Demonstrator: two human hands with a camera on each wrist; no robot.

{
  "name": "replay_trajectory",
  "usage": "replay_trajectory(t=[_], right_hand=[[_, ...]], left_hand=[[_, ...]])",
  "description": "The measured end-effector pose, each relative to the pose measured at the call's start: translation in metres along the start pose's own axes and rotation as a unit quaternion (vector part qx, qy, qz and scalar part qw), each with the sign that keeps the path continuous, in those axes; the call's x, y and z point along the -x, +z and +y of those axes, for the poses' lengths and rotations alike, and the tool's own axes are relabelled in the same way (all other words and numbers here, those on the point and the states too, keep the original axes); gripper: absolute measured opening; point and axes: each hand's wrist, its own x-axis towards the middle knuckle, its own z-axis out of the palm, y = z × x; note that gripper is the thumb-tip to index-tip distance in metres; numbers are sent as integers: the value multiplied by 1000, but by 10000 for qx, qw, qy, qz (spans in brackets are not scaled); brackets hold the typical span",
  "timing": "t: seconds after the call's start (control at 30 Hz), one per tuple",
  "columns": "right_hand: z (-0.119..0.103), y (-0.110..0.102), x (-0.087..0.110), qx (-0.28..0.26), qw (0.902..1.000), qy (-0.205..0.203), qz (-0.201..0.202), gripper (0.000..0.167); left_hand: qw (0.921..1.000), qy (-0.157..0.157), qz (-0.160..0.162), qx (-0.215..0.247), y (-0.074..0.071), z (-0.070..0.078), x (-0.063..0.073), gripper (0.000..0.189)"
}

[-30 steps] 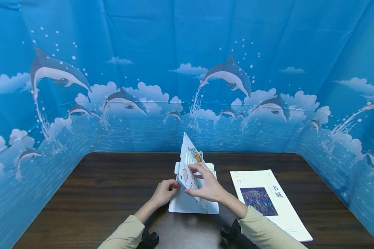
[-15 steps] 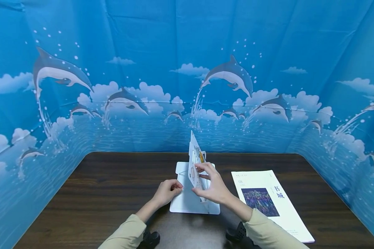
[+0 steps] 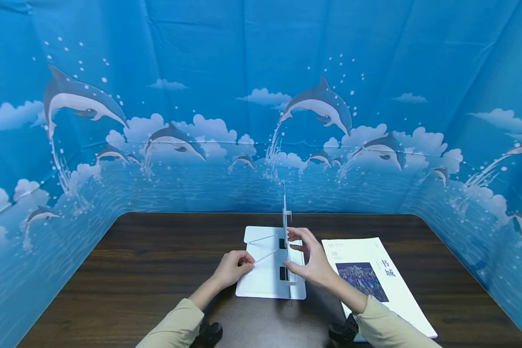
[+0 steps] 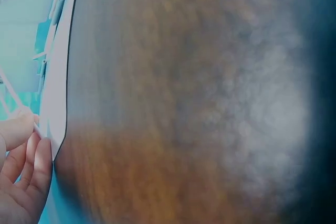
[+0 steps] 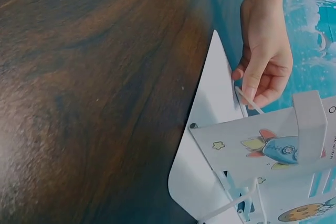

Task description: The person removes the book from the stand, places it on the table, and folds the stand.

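A white book stand has its flat base plate (image 3: pixel 261 286) on the table and its printed back panel (image 3: pixel 284 212) raised upright, edge-on in the head view. My left hand (image 3: pixel 234 267) pinches a thin white wire leg (image 3: pixel 265 256) over the left side of the base; the right wrist view shows its thumb and fingers (image 5: pixel 252 83) closed on the wire's end. My right hand (image 3: pixel 312 263) grips the panel from the right, thumb low and fingers higher up. Cartoon prints, including a blue rocket (image 5: pixel 281 149), show on the panel (image 5: pixel 236 158) in the right wrist view.
To the right of the stand lies a white book (image 3: pixel 400 290) with a dark picture on its cover, partly under the right forearm. The dark wooden table (image 3: pixel 156 261) ends at a blue dolphin-print cloth (image 3: pixel 200 183) behind and at both sides.
My right hand has swung the panel rightward from a leftward lean to upright, uncovering the wire leg and dark slots in the base. My left hand stays nearly in place.
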Motion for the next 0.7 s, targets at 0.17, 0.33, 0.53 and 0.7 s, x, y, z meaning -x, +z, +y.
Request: replay_trajectory(t=[0.17,0.33,0.53,0.7], right_hand=[[0,-3,2,-39,9999,98,-5,59],[0,-5,3,2,9999,134,-11,59],[2,-5,3,22,9999,118,-13,59],[4,-6,4,47,9999,88,-12,59]], left_hand=[[9998,113,-31,-170,0,1,0,8],[9985,230,-32,-493,1,4,0,5],[9976,160,-70,-672,4,5,-2,7],[9965,93,-96,-824,5,7,-2,8]])
